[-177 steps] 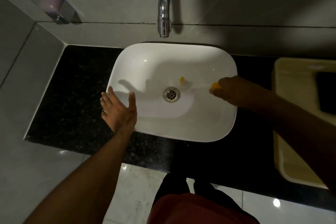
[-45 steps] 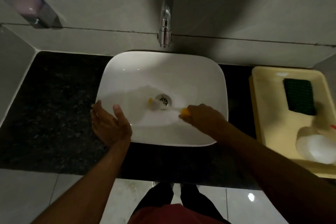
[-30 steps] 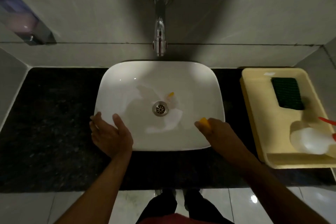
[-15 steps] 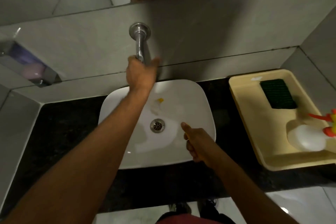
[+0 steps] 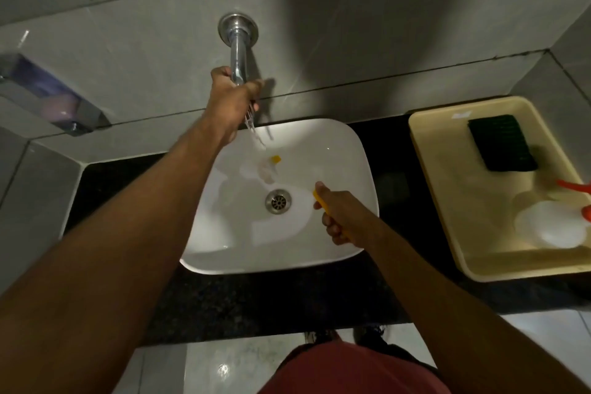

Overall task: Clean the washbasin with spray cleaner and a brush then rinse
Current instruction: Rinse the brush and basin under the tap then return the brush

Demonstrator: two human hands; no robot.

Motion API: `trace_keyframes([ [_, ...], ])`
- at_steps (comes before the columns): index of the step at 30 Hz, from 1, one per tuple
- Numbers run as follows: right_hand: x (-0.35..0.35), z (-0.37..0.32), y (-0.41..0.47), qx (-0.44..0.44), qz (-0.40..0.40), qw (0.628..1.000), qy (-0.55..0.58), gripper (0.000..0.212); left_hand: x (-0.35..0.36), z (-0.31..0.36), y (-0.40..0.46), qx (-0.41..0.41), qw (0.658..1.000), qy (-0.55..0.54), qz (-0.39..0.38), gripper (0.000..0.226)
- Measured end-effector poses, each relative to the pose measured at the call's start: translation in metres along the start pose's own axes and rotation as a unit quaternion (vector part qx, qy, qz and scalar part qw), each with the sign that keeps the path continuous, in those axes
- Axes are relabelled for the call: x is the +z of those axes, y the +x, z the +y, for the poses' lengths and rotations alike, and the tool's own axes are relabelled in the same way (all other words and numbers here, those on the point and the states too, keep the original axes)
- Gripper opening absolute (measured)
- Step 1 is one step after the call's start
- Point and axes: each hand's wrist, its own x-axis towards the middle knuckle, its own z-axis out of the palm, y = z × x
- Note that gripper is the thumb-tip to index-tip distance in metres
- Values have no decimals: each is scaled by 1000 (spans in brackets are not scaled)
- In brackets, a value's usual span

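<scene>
The brush [image 5: 275, 159] has its yellow head deep in the white washbasin [image 5: 345, 150], behind the drain [image 5: 278, 200] — its handle runs back into the right hand [image 5: 342, 217], fisted around it. The left hand [image 5: 232, 96] grips the tap [image 5: 238, 54]; water [image 5: 256, 133] streams down.

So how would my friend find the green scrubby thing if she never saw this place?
Start at the white washbasin on the dark counter, then look to its right for the pale yellow tray. At the tray's far end lies the scrub pad: flat, dark green, rectangular, unlike the round white spray bottle nearer you.
</scene>
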Motion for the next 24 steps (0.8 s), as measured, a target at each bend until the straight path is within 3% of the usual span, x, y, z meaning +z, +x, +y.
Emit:
trace_keyframes([
  [4, -5, -9, 3, -17, -8, 1000, -6, 59, -15, 5, 6, 2, 996, 81, -46, 56],
  [7, -10, -10, 4, -17, -2, 1000, -9, 58, -27, 17, 9, 51, 972, 220, -61, 77],
  [11, -19, -9, 7, -3, 3, 1000, -14, 56, -31, 35, 12, 23, 935, 340, -100, 92],
  [14, -22, -9, 9, 0, -9, 1000, -27, 58, -23, 39, 4, 52, 901, 429, -35, 86],
  [18, -22, -14, 10, -9, -3, 999, -50, 57, -8, 43, -5, 39, 884, 466, 4, 74],
  [24, -19, -23, 12, -28, -2, 996, -81, 58, 8, 53, -5, -14, 868, 496, 23, 103],
])
